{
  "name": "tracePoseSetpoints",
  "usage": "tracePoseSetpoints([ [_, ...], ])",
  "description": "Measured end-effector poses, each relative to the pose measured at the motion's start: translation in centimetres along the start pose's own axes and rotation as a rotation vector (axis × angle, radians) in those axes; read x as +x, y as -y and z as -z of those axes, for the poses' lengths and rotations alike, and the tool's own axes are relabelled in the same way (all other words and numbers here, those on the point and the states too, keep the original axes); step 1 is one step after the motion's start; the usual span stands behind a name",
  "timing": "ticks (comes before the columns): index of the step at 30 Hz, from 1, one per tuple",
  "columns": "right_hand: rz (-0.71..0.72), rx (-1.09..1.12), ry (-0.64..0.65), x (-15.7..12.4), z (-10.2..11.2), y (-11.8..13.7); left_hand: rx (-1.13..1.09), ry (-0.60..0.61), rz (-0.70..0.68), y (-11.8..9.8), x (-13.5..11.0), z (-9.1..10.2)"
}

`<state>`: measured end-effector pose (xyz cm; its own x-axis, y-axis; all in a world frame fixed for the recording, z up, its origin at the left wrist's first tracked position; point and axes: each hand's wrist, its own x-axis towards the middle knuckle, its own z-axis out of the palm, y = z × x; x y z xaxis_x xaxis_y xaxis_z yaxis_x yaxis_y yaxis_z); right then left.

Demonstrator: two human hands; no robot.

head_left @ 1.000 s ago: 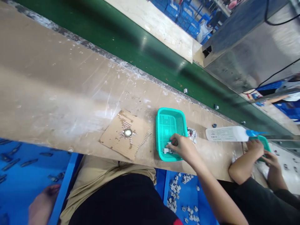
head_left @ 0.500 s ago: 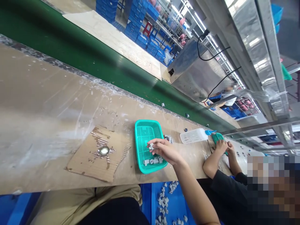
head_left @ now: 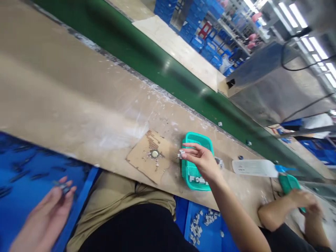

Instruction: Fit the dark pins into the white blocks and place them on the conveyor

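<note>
My right hand (head_left: 201,159) pinches a small light-grey block (head_left: 181,154) above the left rim of a green plastic basket (head_left: 185,168). Inside the basket lie several similar grey blocks (head_left: 198,180). Low at the left, my left hand (head_left: 49,210) holds a small dark part (head_left: 64,189) between its fingers, over a blue bin (head_left: 15,210) with several long dark parts. Blur hides the exact shape of that part. Left of the basket, a piece of cardboard (head_left: 141,162) carries a small round dish of pale stuff (head_left: 154,154).
A clear bottle with a blue tip (head_left: 254,168) lies right of the basket. Beyond the worktop (head_left: 86,105) runs a green belt (head_left: 126,52) with a few small parts. Below the edge is a blue bin of grey blocks (head_left: 195,229). A co-worker's hands (head_left: 307,203) are at the right.
The view has swung left, so the scene sits further right. My left hand has come into view with a dark part. The right hand's grey block moved from over the basket's inside to its left rim.
</note>
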<state>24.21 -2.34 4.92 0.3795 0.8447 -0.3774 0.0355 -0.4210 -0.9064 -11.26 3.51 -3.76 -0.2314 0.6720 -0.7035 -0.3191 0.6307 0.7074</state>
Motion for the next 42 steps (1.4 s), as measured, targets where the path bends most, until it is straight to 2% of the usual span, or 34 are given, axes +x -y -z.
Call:
tracePoseSetpoints([
  [2, 0.08, -0.112, 0.023, 0.3, -1.2, -0.2, -0.2, -0.034, 0.133, 0.2, -0.7, -0.6],
  [4, 0.192, -0.253, 0.038, 0.5, -2.5, -0.4, -0.273, 0.015, 0.149, 0.8, -1.0, -1.1],
  [8, 0.418, -0.62, 0.065, 0.7, -4.7, -0.7, -0.202, 0.28, 0.088, 2.4, -1.3, -1.2],
  [10, 0.496, -0.728, 0.098, 0.9, -5.5, -0.8, -0.162, 0.381, 0.088, 2.9, -1.7, -1.3],
  [16, 0.579, -0.825, 0.187, 2.0, -6.8, -2.2, -0.101, 0.506, 0.108, 2.9, -3.0, -2.3],
  [19, 0.547, -0.812, 0.179, 2.0, -6.9, -2.3, -0.08, 0.55, 0.169, 2.7, -3.5, -2.9],
  [22, 0.445, -0.701, 0.12, 1.5, -6.8, -1.4, -0.1, 0.59, 0.215, 2.6, -4.0, -4.1],
  [25, 0.263, -0.401, 0.056, 0.7, -6.5, -0.1, -0.19, 0.643, 0.257, 2.9, -4.5, -5.9],
  [28, 0.052, -0.104, 0.086, -0.3, -6.2, 1.1, -0.242, 0.688, 0.222, 3.4, -5.0, -7.8],
  [30, -0.063, 0.013, 0.156, -1.0, -6.1, 1.7, -0.217, 0.689, 0.098, 3.7, -5.5, -8.9],
  [33, -0.169, 0.105, 0.259, -2.1, -6.2, 2.4, -0.134, 0.676, -0.187, 3.9, -6.4, -9.8],
  [35, -0.192, 0.133, 0.292, -2.8, -6.2, 2.7, -0.046, 0.658, -0.47, 4.0, -6.7, -9.9],
  [39, -0.233, 0.168, 0.327, -3.5, -6.3, 3.2, 0.101, 0.594, -1.153, 4.2, -6.6, -9.3],
  [41, -0.253, 0.182, 0.333, -3.7, -6.4, 3.3, 0.126, 0.598, -1.361, 4.2, -6.4, -9.1],
  [42, -0.251, 0.184, 0.329, -3.7, -6.3, 3.3, 0.138, 0.609, -1.402, 4.2, -6.4, -9.1],
])
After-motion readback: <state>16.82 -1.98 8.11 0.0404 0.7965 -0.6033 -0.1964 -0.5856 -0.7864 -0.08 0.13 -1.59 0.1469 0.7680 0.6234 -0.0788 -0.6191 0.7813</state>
